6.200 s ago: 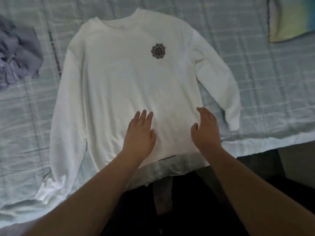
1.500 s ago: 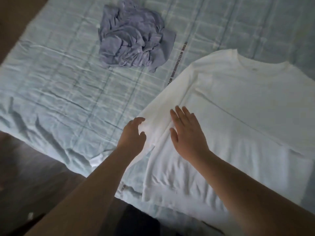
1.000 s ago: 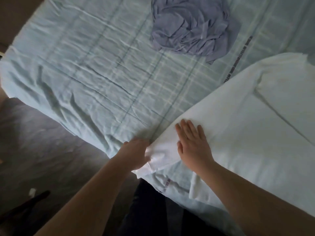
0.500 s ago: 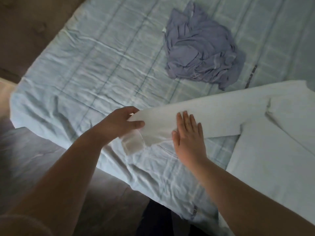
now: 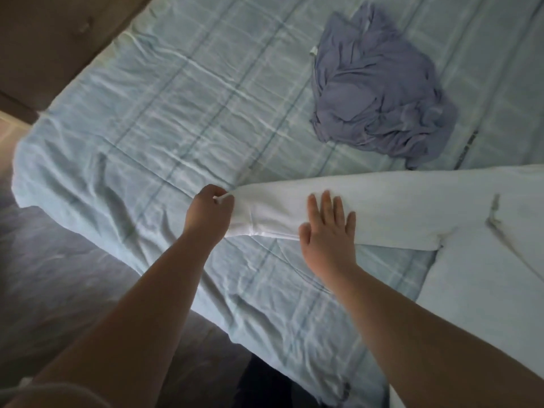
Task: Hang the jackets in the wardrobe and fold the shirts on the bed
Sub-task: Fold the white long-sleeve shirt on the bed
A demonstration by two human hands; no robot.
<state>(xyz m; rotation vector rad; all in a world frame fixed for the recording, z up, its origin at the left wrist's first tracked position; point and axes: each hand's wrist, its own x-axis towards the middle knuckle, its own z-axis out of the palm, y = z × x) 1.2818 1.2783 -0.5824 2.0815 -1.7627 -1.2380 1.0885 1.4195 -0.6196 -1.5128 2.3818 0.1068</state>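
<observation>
We hold the sleeve [image 5: 397, 207] out for folding.
On the bed [image 5: 147, 128], the white shirt [image 5: 485, 290] sends it from mid-frame rightward; our left hand [image 5: 210, 214] grips the cuff end, our right hand [image 5: 328, 231] presses flat just rightward.

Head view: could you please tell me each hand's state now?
Left hand: closed, gripping the cuff of the white sweatshirt sleeve.
Right hand: open, flat on that sleeve.

I am in a bedroom at home: a bed [image 5: 147, 136] under a wrinkled pale-blue checked sheet fills my view, a crumpled lavender garment [image 5: 379, 92] lying on it at one o'clock, a white shirt [image 5: 412, 207] spread at three, a brown padded panel [image 5: 59, 39] at eleven, floor [image 5: 59, 290] at eight.
</observation>
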